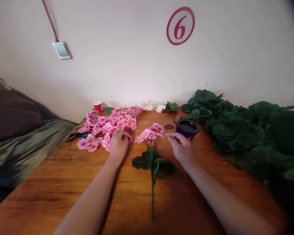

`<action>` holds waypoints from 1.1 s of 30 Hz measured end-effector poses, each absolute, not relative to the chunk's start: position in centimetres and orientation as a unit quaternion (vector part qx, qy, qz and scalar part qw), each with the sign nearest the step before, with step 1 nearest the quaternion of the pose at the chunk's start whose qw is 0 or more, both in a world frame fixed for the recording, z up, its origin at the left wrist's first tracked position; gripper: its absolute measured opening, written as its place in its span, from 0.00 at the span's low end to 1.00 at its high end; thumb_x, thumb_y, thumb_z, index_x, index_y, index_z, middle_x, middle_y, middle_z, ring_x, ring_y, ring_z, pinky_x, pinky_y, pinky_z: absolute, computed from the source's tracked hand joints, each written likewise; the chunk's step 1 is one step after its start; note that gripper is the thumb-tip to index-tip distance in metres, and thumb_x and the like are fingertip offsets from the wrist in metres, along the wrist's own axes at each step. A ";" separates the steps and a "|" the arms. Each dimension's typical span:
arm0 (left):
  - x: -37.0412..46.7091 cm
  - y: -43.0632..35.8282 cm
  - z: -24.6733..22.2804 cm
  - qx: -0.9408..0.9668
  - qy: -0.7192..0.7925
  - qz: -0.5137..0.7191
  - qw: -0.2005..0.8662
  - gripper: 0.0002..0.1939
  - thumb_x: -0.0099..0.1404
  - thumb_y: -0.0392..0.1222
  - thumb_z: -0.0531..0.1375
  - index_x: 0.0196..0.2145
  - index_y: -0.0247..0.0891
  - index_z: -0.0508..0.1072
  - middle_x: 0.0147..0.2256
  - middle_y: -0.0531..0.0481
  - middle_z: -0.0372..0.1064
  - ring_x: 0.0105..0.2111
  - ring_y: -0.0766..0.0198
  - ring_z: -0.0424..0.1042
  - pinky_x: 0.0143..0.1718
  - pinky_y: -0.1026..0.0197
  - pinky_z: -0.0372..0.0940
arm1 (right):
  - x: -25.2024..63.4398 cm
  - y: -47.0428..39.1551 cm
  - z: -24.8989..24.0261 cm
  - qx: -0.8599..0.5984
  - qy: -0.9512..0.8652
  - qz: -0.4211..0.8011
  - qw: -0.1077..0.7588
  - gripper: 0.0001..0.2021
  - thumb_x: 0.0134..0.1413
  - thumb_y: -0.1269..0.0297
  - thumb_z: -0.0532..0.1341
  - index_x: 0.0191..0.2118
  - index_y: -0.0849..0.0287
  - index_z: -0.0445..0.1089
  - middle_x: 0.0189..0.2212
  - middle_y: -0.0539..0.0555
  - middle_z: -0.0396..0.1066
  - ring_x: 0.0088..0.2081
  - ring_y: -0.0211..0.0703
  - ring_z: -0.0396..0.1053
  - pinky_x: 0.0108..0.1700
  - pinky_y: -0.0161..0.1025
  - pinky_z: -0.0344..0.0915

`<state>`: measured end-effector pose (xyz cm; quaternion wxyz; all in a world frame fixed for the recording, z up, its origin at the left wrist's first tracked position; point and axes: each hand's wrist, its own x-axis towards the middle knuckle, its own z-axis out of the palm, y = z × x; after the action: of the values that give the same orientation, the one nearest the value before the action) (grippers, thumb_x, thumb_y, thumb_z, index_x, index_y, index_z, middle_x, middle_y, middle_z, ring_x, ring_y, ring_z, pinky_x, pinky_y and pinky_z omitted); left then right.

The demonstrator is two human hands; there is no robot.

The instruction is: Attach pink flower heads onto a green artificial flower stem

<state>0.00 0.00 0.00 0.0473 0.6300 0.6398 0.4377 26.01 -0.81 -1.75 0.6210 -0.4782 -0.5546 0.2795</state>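
Note:
A pink artificial flower stem lies on the wooden table between my hands, its pink blossom head pointing away from me and green leaves below the head. My left hand is at the right edge of a pile of pink artificial blossoms, fingers curled with a pink petal showing beside the thumb; its grip is partly hidden. Right of the blossom head, my right hand hovers with fingers stretched toward it, apart from the petals, and nothing visible in them. Beside it stands a dark round pot with a red light.
A heap of green artificial leaves covers the table's right side. White blossoms and a red paper cup stand by the wall. Dark thin items lie at the left edge. Left of the table is draped cloth.

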 end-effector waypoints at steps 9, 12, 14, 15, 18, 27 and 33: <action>2.8 -3.8 4.3 0.555 0.415 0.716 -0.081 0.04 0.64 0.33 0.60 0.32 0.40 0.73 0.38 0.50 0.67 0.43 0.62 0.70 0.47 0.56 0.67 | 25.3 -2.0 0.1 -0.349 -0.482 0.458 0.660 0.11 0.54 0.56 0.64 0.42 0.54 0.72 0.16 0.42 0.56 0.17 0.32 0.48 0.20 0.32 0.45; 4.5 -5.8 4.4 0.609 0.342 0.709 -0.097 0.08 0.61 0.28 0.61 0.35 0.40 0.72 0.40 0.49 0.65 0.44 0.61 0.69 0.48 0.53 0.67 | 24.5 -3.1 0.5 -0.265 -0.498 0.559 0.608 0.16 0.58 0.52 0.62 0.48 0.51 0.67 0.23 0.44 0.65 0.15 0.29 0.49 0.19 0.31 0.46; 5.7 -6.9 3.9 0.703 0.279 0.648 -0.088 0.14 0.58 0.25 0.61 0.39 0.40 0.72 0.44 0.46 0.64 0.47 0.57 0.69 0.50 0.49 0.68 | 24.1 -3.7 0.5 -0.219 -0.513 0.599 0.574 0.19 0.59 0.48 0.60 0.51 0.51 0.66 0.28 0.48 0.70 0.16 0.31 0.55 0.19 0.32 0.50; 6.2 -7.3 3.5 0.754 0.244 0.605 -0.079 0.16 0.57 0.24 0.60 0.41 0.39 0.71 0.46 0.44 0.64 0.50 0.55 0.68 0.51 0.48 0.68 | 24.0 -4.0 0.5 -0.206 -0.513 0.617 0.559 0.20 0.59 0.46 0.59 0.51 0.52 0.67 0.29 0.49 0.70 0.18 0.33 0.58 0.20 0.32 0.52; 7.4 -7.9 2.3 0.851 0.174 0.492 -0.056 0.19 0.56 0.25 0.59 0.45 0.37 0.69 0.50 0.39 0.64 0.55 0.51 0.65 0.55 0.45 0.67 | 23.7 -4.4 0.2 -0.211 -0.465 0.666 0.543 0.18 0.57 0.46 0.62 0.45 0.54 0.70 0.28 0.50 0.70 0.22 0.36 0.63 0.21 0.32 0.56; 7.7 -8.1 1.7 0.846 0.196 0.496 -0.001 0.20 0.60 0.27 0.59 0.49 0.37 0.68 0.50 0.38 0.69 0.55 0.51 0.67 0.57 0.43 0.66 | 23.7 -3.5 1.1 -0.245 -0.400 0.626 0.623 0.13 0.50 0.52 0.68 0.36 0.55 0.73 0.25 0.48 0.70 0.21 0.35 0.63 0.21 0.31 0.59; 7.9 -7.8 1.3 0.863 0.204 0.462 0.017 0.17 0.62 0.29 0.57 0.48 0.39 0.69 0.45 0.41 0.74 0.48 0.55 0.73 0.53 0.49 0.69 | 23.2 -4.3 1.1 -0.264 -0.431 0.649 0.569 0.25 0.55 0.37 0.58 0.36 0.56 0.73 0.25 0.52 0.71 0.26 0.42 0.67 0.26 0.36 0.61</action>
<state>7.91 -7.79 1.31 0.0175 0.8629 0.2043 0.4619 23.19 -4.32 1.06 0.5685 -0.2643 -0.4306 0.6492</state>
